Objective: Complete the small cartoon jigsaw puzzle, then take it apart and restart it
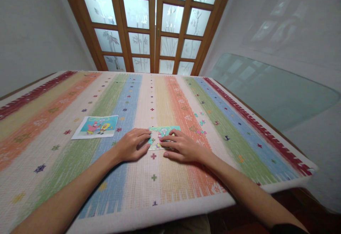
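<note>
Head view, facing down along a cloth-covered bench: locate the partly assembled puzzle at mid-bench, between both hands, lying flat, with a gap left of its centre and printed cloth visible through it. Find the left hand at the left edge of the puzzle, palm down, fingers bent, thumb apart from the fingers, clamped on nothing visible. Find the right hand over the right portion of the puzzle, fingertips near the gap, thumb likewise apart from the fingers. Not possible to confirm any piece beneath those fingertips. Note the loose pieces scattered beyond the right hand, and the picture sheet beyond the left hand, well apart from the puzzle.

Caution: guard against splitting or buckling around the gap; would probably result from uneven inward pressure by the two hands. Guard against dragging joined pieces out of line; most likely during sliding of the right hand without steadying by the left. Avoid forcing a wrongly turned piece; could lift neighbouring pieces or bend tabs. Keep the cloth flat; could otherwise ruck under pressure and disturb alignment. Beware of sweeping the loose pieces aside during a reach to the right, or overlooking some among the colourful printed motifs.
</note>
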Demonstrator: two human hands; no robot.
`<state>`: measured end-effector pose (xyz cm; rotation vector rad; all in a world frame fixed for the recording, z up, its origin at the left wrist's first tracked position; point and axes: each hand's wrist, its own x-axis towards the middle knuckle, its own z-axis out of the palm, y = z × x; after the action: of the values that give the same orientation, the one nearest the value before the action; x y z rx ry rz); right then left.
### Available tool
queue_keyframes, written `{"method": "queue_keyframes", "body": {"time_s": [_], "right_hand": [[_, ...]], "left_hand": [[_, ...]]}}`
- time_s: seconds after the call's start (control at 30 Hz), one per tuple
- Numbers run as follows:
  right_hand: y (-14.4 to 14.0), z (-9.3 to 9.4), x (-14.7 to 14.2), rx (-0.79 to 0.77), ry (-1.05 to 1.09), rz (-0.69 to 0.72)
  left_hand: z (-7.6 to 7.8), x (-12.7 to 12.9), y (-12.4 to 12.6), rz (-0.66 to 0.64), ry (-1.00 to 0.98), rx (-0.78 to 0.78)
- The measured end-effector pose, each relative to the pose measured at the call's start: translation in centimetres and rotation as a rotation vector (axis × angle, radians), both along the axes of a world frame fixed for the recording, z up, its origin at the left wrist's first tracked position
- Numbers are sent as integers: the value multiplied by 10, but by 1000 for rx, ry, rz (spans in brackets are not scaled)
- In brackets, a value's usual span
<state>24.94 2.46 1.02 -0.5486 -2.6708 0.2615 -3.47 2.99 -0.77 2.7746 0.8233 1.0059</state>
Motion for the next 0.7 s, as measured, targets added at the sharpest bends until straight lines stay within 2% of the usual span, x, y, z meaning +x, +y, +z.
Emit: {"method": "queue_keyframes", "body": {"time_s": [0.2, 0.33, 0.57, 0.7], "right_hand": [[2, 3, 6, -112, 96, -30], [15, 5, 18, -49, 152, -127], [58, 3, 74, 55, 233, -529], [77, -6, 112, 10, 196, -691]], "left_hand": [[0, -1, 1, 1, 14, 2], [-1, -1, 1, -4, 7, -2], [-4, -2, 1, 2, 3, -2], [-4, -1, 2, -2, 1, 4]]}}
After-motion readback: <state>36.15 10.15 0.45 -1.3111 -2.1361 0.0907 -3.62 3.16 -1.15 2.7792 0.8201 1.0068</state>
